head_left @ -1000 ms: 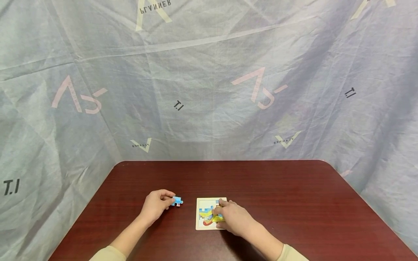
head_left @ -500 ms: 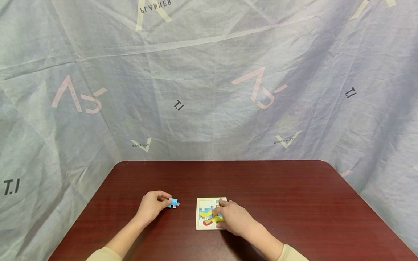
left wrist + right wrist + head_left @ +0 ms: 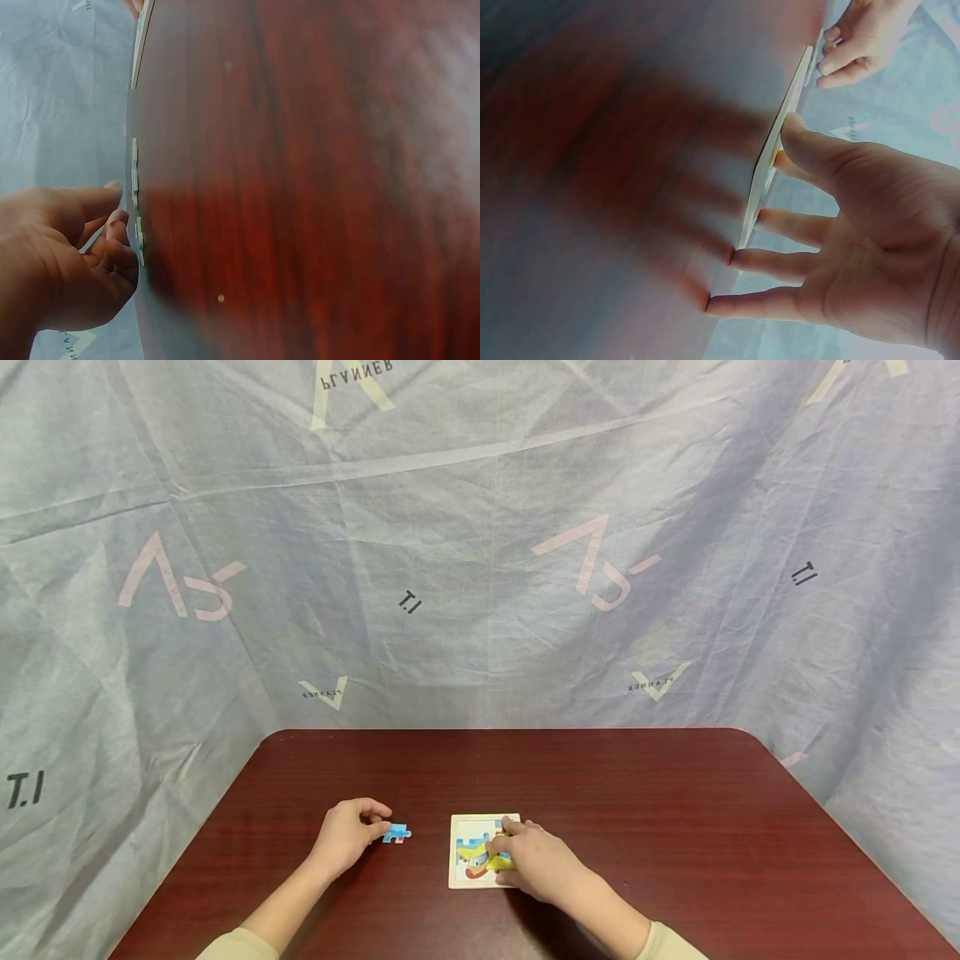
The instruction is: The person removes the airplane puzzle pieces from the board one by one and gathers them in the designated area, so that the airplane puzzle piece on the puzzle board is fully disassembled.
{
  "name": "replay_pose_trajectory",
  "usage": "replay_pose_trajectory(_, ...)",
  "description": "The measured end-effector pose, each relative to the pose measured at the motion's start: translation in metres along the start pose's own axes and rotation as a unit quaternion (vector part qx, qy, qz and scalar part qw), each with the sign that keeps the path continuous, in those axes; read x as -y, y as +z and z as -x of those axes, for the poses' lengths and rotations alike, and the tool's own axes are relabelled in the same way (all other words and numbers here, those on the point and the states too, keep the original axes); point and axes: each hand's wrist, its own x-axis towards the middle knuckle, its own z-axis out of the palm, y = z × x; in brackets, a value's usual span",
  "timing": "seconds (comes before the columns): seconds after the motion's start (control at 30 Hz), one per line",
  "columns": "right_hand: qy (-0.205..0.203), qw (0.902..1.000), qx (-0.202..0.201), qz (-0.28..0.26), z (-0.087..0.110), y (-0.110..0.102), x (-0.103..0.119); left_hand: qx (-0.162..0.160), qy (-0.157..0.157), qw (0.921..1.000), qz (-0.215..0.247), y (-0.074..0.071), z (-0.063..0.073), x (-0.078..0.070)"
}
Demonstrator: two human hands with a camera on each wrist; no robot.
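A light-blue jigsaw piece point(image 3: 397, 834) lies on the table, with the thumb and fingertips of my left hand point(image 3: 345, 837) right at its left edge. The left wrist view shows that thumb and the fingers spread apart, and a second thin piece point(image 3: 141, 244) beside the fingers; from the head this one is hidden by the hand. My right hand point(image 3: 542, 862) rests over the right side of a pale wooden puzzle board point(image 3: 453, 853), its fingers fairly straight and spread. Blue, yellow and red pieces sit in the board's tray, partly covered by the hand.
The dark red wooden table point(image 3: 637, 793) has rounded far corners. Grey printed cloth point(image 3: 480, 652) hangs behind it and along both sides. Table surface lies between the loose piece and the board.
My left hand has drawn a little to the left with the blue piece, then let it down flat on the table. The right hand and board have stayed in place.
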Motion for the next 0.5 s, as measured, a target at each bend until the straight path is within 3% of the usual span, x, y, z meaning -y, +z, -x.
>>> replay_pose_trajectory(0.17, 0.009, 1.0000, 0.002, -0.003, -0.0003, 0.0004, 0.0000, -0.002, 0.009, 1.0000, 0.002, -0.0001, 0.0001, -0.0010)
replay_pose_trajectory(0.5, 0.071, 0.9971, -0.002, -0.026, 0.0035, 0.0015, 0.0043, 0.006, 0.020, 0.9997, 0.010, 0.0014, 0.0004, -0.0027)
